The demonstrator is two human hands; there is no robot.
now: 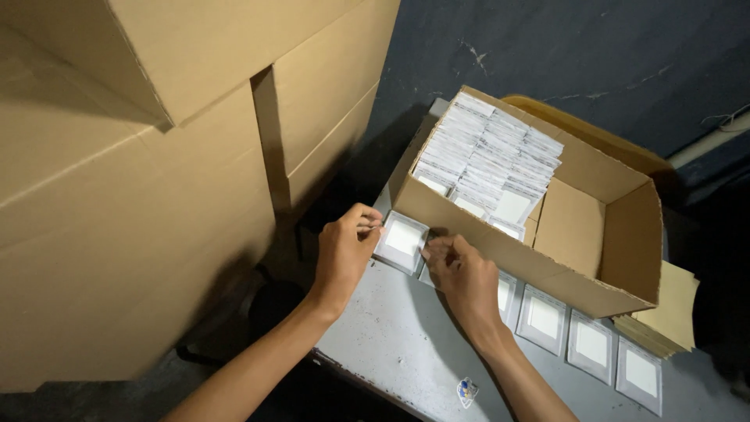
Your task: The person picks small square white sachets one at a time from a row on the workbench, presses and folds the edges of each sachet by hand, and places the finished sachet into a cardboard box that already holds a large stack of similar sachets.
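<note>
In the middle of the frame, our left hand [341, 254] and right hand [462, 273] pinch one flat white packet [403, 241] by its edges, low over the grey bench [391, 336]. It could slip and knock the packet row [578, 340] at lower right crooked.

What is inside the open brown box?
The open cardboard box holds tight rows of flat white packets filling its left part. The right part looks empty. What lies beneath the packets is hidden.

Tall stacked brown cardboard cartons [133, 195] stand left of the hands; flat cardboard sheets [664, 312] lie far right.
</note>
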